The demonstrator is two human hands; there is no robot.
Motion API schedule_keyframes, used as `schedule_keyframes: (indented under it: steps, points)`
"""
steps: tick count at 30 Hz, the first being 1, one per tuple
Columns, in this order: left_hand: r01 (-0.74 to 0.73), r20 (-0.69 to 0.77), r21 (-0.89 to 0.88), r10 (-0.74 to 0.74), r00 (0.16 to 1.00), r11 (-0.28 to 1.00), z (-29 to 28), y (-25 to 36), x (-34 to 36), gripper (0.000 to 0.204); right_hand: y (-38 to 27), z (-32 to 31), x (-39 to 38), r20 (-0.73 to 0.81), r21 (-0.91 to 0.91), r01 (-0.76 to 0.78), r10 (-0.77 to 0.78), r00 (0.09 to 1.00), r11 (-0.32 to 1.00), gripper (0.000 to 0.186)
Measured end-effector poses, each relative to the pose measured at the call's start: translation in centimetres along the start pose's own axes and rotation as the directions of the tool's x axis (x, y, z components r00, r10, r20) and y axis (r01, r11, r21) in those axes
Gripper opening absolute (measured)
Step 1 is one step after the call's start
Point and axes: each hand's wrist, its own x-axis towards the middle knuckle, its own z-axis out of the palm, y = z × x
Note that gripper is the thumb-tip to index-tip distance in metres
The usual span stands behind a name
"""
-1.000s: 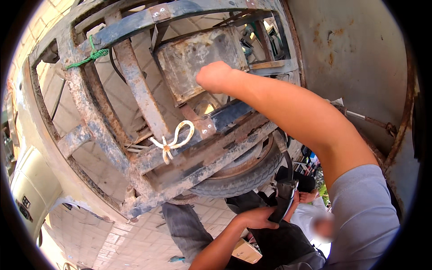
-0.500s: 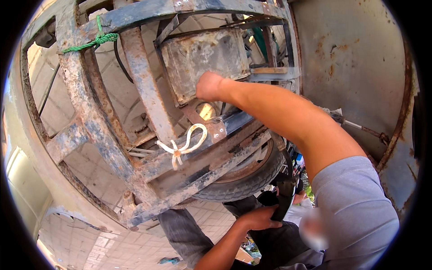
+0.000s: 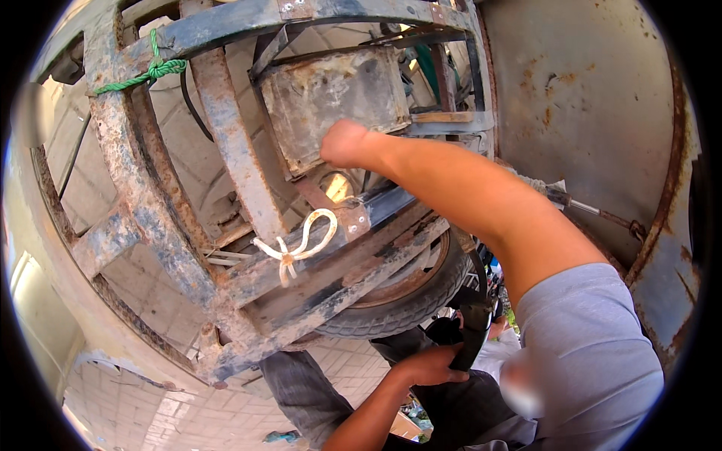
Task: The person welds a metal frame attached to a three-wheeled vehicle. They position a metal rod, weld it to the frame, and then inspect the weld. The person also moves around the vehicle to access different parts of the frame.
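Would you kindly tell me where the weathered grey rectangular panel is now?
In the head view, the panel is at upper middle, within the rusty frame, its lower edge partly behind the right hand.

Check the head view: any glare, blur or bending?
Head view throughout: the rusty, blue-painted metal frame looks bowed toward the round rim; glare whitens part of the pale, curved panel, lower left; a blurred patch adjoins the grey fabric sleeve; the knotted green rope reads fairly sharp.

bright daylight pales the brick paving (image 3: pixel 177 410), the rusty frame (image 3: pixel 116 154) reads sharp but bends with fisheye distortion, and a patch beside the grey sleeve (image 3: pixel 598 331) is smeared by blur.
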Motion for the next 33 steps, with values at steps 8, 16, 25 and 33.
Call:
schedule_keyframes:
  steps: [8, 16, 25, 33]
  points:
    - [0.024, -0.004, -0.003, -0.024, 1.0, 1.0, -0.3, 0.7, -0.2, 0.063, 1.8, -10.4, -8.4, 0.067, 0.387, -0.265, 0.26, 0.963, 0.883, 0.035]
    - [0.082, -0.02, -0.05, -0.083, 0.996, 0.995, -2.2, 4.0, -0.6, 0.06, -2.6, -8.0, -28.2, -0.099, 0.994, 0.089, 0.869, 0.486, 0.063, 0.028]
    - [-0.055, -0.013, -0.149, 0.053, 0.998, 0.987, -0.5, -1.8, 1.8, 0.051, -14.6, 3.5, -34.5, 0.403, 0.705, -0.028, 0.368, 0.838, -0.708, 0.054]
    - [0.04, 0.074, -0.282, -0.02, 0.997, 0.958, 0.6, -3.0, 1.7, 0.044, -17.4, 6.5, -34.5, 0.136, 0.517, 0.044, 0.133, 0.982, -0.855, 0.061]
